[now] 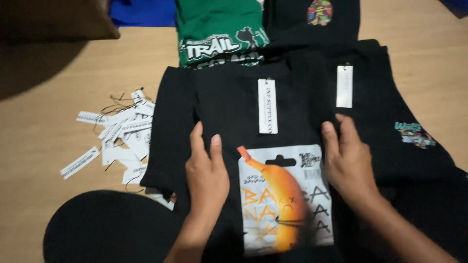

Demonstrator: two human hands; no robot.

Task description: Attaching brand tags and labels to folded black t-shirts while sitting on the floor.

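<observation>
A folded black shirt (229, 107) with a banana print (282, 199) lies in front of me on a wooden surface. A white hang tag (267, 105) rests on its upper middle. My left hand (207, 178) lies flat on the shirt just left of the print, fingers together and pointing away. My right hand (347, 160) presses flat on the shirt's right edge beside the print. Neither hand grips anything. A second black shirt (395, 107) with a small colourful chest print and its own white tag (344, 86) lies under and to the right.
A green shirt (219, 29) with white lettering and another black shirt (312, 19) lie further away. A heap of several white tags with strings (122, 131) sits on the wooden floor (44, 131) at left. A dark round shape (102, 229) fills the lower left.
</observation>
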